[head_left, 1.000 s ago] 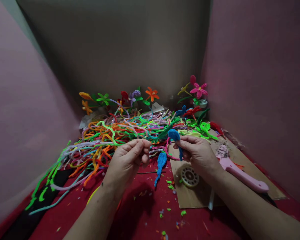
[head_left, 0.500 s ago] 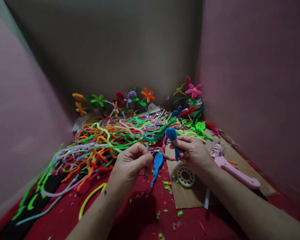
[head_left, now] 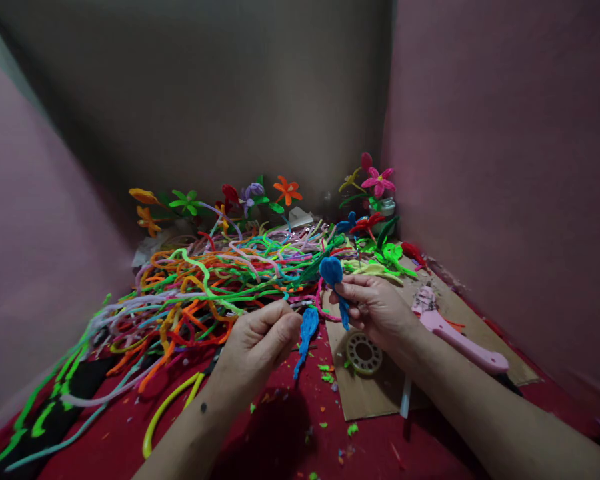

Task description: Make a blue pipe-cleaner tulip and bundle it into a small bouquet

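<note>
Between the thumb and fingers of my right hand (head_left: 375, 303) is a blue fuzzy pipe-cleaner petal (head_left: 331, 271), its rounded loop upward and its twisted stem hanging below. My left hand (head_left: 263, 343) is closed, thumb against curled fingers; whatever they pinch, if anything, is hidden. Just right of its fingertips a second blue pipe-cleaner petal (head_left: 307, 330) appears to lie on the red cloth (head_left: 270, 440), narrow end toward me.
A heap of colourful pipe cleaners (head_left: 220, 273) spreads behind my hands. Finished pipe-cleaner flowers (head_left: 287, 190) stand at the back. On the cardboard (head_left: 350, 393) lie a white tape spool (head_left: 364, 353) and a pink-handled tool (head_left: 465, 343). Coloured scraps dot the cloth.
The view has shifted, so the scene sits slightly further left. My left hand has lowered a little and its fingers are curled more tightly. My right hand keeps hold of the blue petal.
</note>
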A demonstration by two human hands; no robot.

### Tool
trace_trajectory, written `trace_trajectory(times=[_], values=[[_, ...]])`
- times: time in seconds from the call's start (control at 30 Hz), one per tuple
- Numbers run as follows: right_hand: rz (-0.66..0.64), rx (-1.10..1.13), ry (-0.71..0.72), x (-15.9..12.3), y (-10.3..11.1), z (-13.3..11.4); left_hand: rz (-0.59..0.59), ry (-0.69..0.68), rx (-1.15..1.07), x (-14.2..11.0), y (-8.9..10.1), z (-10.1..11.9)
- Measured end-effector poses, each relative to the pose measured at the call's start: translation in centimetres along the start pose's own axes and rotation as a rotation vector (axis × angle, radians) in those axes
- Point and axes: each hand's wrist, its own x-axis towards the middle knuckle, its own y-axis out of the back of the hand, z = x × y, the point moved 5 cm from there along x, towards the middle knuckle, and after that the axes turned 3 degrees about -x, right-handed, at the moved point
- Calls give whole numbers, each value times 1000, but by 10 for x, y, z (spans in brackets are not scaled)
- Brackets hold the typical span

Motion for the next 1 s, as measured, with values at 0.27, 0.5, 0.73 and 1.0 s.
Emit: trace_trajectory(times=[0.27,0.5,0.73,1.0], values=[[-11,-12,7,-1,-1,-2,-224,-77,16,-2,-21,9],[20,-20,12,-2,0,-3,-97,-58,-321,-1,-7,3],[-3,-43,41,-1,0,-4,-112,-38,-315,-3,-10,5],[7,-41,32,-2,0,-3,-213,-71,-436,-4,-15,8]])
